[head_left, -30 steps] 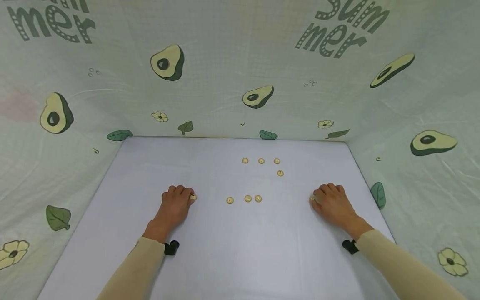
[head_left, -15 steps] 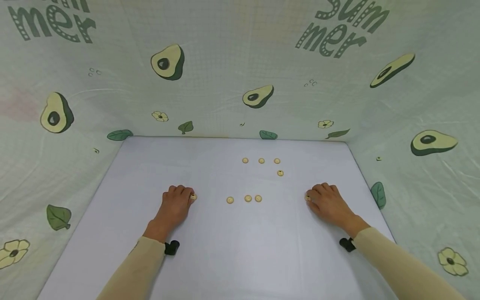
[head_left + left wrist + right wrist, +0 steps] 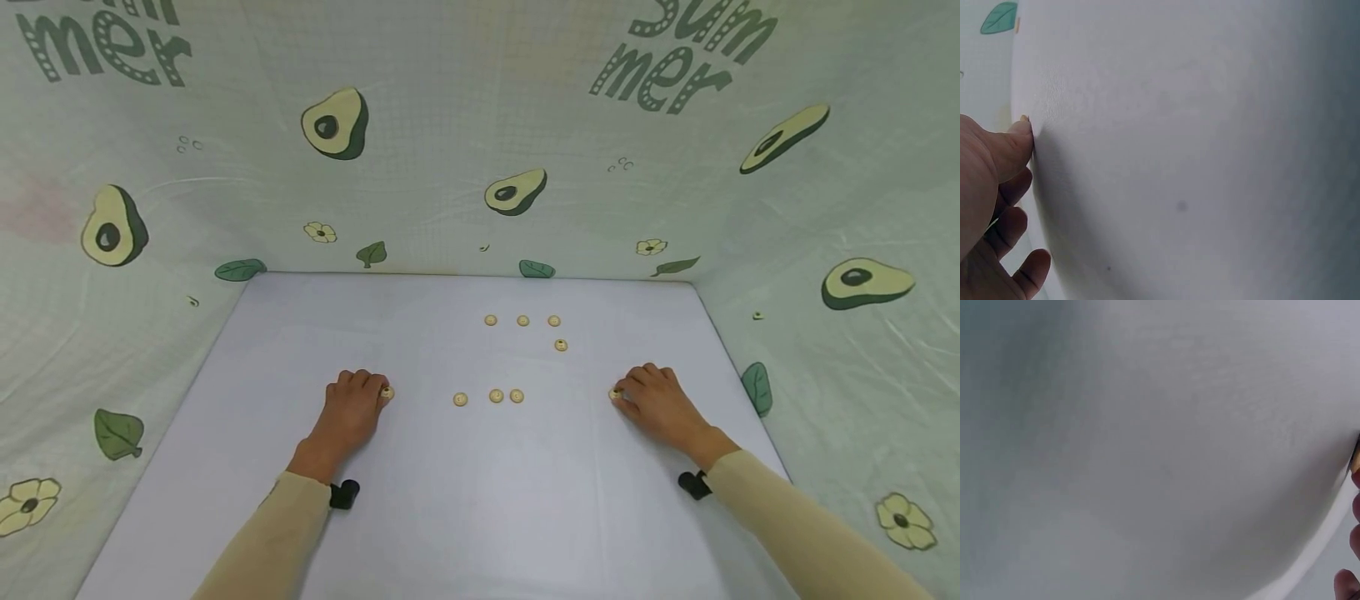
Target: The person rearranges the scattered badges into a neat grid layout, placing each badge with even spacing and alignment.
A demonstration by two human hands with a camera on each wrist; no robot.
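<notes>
My left hand (image 3: 351, 410) pinches a small round wooden button (image 3: 387, 392) at the left of the white table. In the left wrist view only a sliver of that button (image 3: 1024, 117) shows past the thumb; the other fingers are loosely bent. Opposite, at the right, my right hand (image 3: 660, 408) has another wooden button (image 3: 614, 393) between thumb and fingertips, low at the tabletop. The right wrist view catches just its edge and a few fingertips. Between the hands lie three loose buttons: one alone (image 3: 461, 400) and a close pair (image 3: 497, 396).
Farther back, three buttons (image 3: 522, 321) form a row, with a single button (image 3: 561, 345) just in front of its right end. The white tabletop (image 3: 480, 517) is walled on three sides by cloth (image 3: 420, 125) printed with avocados and leaves.
My right hand has slid a little to the left with its button, then stayed nearly still. The left hand and the loose buttons have not moved.
</notes>
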